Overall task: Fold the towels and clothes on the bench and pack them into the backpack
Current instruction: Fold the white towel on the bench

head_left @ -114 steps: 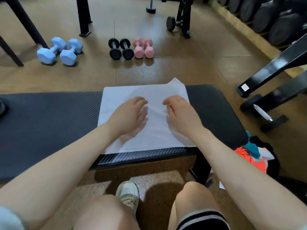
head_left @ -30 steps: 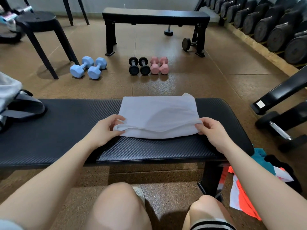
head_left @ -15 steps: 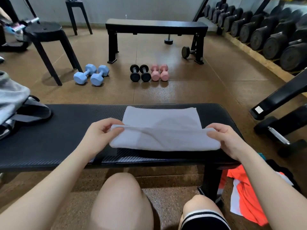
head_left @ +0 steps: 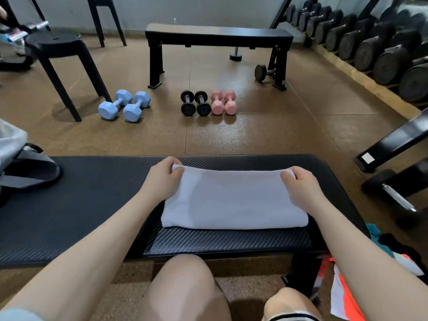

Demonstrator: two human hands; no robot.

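While both hands (head_left: 231, 179) apparently pinch towel (head_left: 234, 202) corners.

**Padded tabletop and the floor around it**

The black ribbed tabletop (head_left: 92, 205) carries a white towel (head_left: 234, 200), folded flat near its right end. At the left edge sits what looks like a grey backpack (head_left: 20, 163), partly out of frame. On the brown floor (head_left: 301, 135), bright clothes (head_left: 342, 295) lie beside the tabletop's leg.
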